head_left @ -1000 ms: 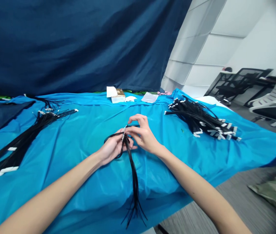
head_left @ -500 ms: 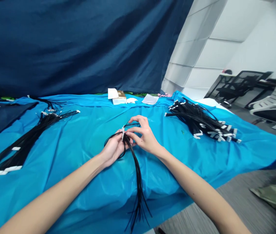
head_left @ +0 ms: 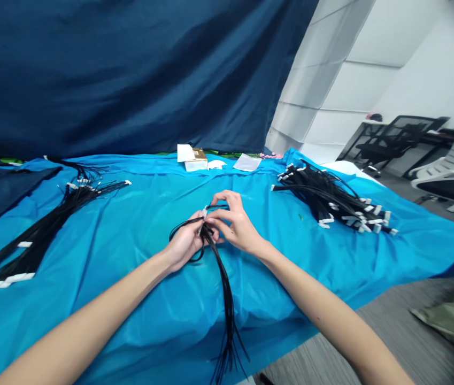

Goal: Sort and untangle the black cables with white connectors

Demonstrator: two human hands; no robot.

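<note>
A black wire harness with a white connector is held between my two hands over the blue-covered table. My left hand is closed around the connector end, thumb against its side. Close beside it, my right hand is closed in a pinch on black wires at the connector's right side; its fingertips partly hide them. Some wires loop around the left fingers. The rest hang down past the table's front edge with their thin ends fanned out.
Bundled black harnesses with white connectors lie on the left. A larger pile of them sits at the right. A small box and a clear plastic bag are at the back. Office chairs stand beyond the table.
The connector has tipped very slightly up and right in my left hand. My right fingers have shifted a little at the wires; the harness tail has swung slightly.
</note>
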